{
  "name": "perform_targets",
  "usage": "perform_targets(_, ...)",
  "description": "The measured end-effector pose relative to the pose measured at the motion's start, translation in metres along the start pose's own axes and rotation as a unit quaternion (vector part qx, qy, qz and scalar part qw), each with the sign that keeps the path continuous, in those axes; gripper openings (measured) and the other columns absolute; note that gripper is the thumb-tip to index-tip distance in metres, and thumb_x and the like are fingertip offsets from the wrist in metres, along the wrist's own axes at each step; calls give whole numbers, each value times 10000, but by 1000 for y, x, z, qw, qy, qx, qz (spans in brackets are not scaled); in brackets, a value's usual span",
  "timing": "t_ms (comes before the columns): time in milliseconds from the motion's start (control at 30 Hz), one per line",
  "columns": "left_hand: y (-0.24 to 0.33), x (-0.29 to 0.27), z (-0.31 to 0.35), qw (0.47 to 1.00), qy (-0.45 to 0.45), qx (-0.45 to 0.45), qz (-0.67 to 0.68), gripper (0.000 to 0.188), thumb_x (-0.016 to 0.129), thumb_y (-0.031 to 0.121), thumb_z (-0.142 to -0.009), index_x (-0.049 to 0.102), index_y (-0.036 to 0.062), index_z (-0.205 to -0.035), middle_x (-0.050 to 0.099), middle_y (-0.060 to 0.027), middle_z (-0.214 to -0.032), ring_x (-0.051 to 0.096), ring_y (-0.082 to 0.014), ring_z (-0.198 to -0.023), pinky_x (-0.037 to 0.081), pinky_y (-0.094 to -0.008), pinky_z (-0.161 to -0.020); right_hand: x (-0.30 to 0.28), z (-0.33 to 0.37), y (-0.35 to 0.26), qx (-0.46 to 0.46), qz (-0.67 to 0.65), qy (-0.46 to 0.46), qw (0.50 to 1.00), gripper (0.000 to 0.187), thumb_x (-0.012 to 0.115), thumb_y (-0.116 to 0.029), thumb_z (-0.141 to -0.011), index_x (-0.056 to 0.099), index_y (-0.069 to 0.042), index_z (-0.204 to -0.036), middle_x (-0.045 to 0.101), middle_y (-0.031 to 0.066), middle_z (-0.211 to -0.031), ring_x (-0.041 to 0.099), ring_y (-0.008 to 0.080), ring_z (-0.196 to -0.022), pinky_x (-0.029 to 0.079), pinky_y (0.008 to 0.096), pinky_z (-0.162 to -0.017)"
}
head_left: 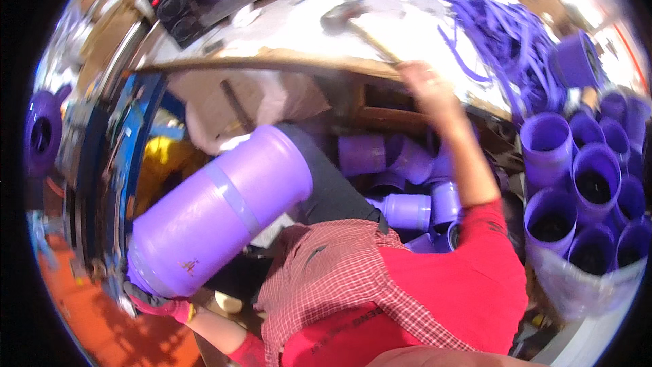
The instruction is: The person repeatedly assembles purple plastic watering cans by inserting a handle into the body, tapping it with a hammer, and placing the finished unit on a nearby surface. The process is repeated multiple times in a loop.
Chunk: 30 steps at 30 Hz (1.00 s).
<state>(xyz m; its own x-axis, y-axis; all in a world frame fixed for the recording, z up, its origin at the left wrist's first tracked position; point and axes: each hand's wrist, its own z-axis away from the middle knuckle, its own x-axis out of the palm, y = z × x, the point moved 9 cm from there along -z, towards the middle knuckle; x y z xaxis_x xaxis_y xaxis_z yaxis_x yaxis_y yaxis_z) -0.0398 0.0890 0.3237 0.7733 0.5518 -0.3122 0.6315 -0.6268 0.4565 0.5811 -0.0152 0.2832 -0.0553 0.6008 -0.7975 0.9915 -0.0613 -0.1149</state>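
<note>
A large purple plastic pipe fitting [224, 211], a wide cylinder with a raised band round its middle, lies tilted across my lap. Its far end points up and right. My left hand [159, 304], in a red and dark glove, is wrapped round the rim of its lower left end; the fingers are partly hidden beneath it. Farther off, over the workbench edge, my bare right hand [424, 80] grips the wooden handle of a hammer [346, 17]. Motion smears the hand, and the dark hammer head is well apart from the pipe fitting.
The workbench [278, 58] carries a heap of purple plastic strips [502, 41] and a black box with round dials [170, 0]. More purple fittings [407, 211] lie beneath it. Several stand in a clear plastic bag [584, 292] at right. Blue metal framework [139, 136] is at left.
</note>
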Motion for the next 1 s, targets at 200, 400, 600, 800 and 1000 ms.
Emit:
perform_targets(200,74,-28,-13,990,-40,129,48,143,567,113,-713,583,27,-827,646,-143,-867,641,-374,-891,517,-472,-810,-32,27,199,298,389,-259,832,309,569,-320,-927,657,-33,-1000,707,234,-955,694,411,-908,555,501,-789)
perform_targets(400,149,62,59,868,-432,18,246,304,661,372,-817,695,103,-957,664,-102,-1012,603,-285,-974,486,-414,-805,-67,-39,-28,85,129,-10,988,327,629,-297,-944,644,6,-1064,683,249,-873,675,408,-763,540,435,-701)
perform_targets(600,26,101,138,523,-90,-685,500,774,322,631,-999,462,-63,-1311,628,-140,-1021,617,-214,-787,521,-287,-757,72,-45,-256,-203,-551,17,809,236,653,99,-794,597,-28,-984,670,166,-1121,659,331,-1097,495,477,-1005)
perform_targets(800,9,112,147,635,-237,-604,420,479,475,320,-1046,451,-67,-1326,535,-45,-847,522,-101,-650,458,-186,-597,223,40,-293,287,-762,-304,494,419,598,-78,-969,495,-11,-1369,612,246,-1254,657,318,-1095,530,396,-969)
perform_targets(1000,10,110,150,598,-138,-646,453,421,489,155,-1023,411,-74,-1368,428,10,-775,404,-53,-620,307,-180,-520,203,69,-315,400,-814,-366,210,457,460,-307,-1049,490,26,-1360,467,-16,-675,414,102,-530,491,317,-882)
